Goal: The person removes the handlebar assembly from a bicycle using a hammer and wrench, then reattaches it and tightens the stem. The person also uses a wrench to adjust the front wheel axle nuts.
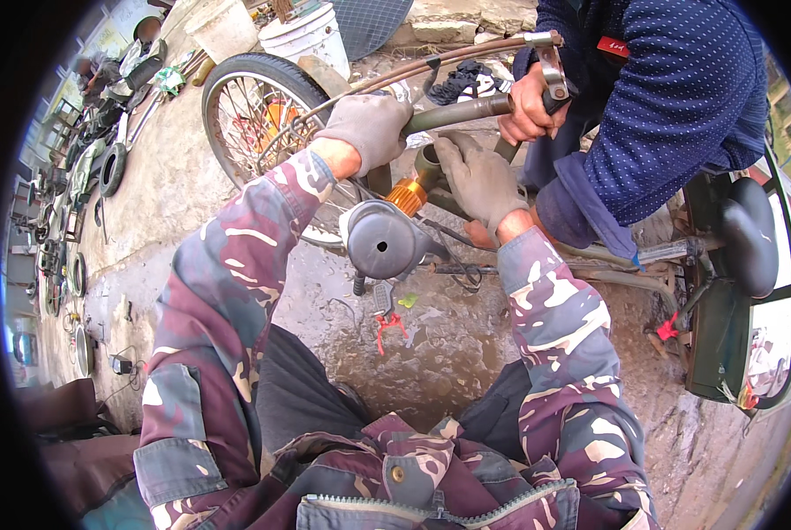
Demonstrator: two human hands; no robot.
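My left hand (365, 131), in a grey work glove, is closed round the left end of a dark green metal tube (453, 115). A co-worker's bare hand (532, 106) is at that tube's other end, beside a metal bracket with brown cables (466, 55). My right hand (482, 177), gloved too, lies over the bicycle frame with its fingers bent down on it; its palm side is hidden. Beside its fingertips is the open end of a short frame tube (427, 162). Just below sit a ribbed orange-gold collar (406, 196) and a round grey plastic housing (383, 240).
A spoked wheel (263, 115) stands behind my left hand. The co-worker's blue dotted sleeve (678, 97) reaches in from the right. A black saddle (749, 238) and a dark green box (709, 340) are at the right. White buckets (307, 40) stand behind; a pedal (383, 298) hangs below the housing.
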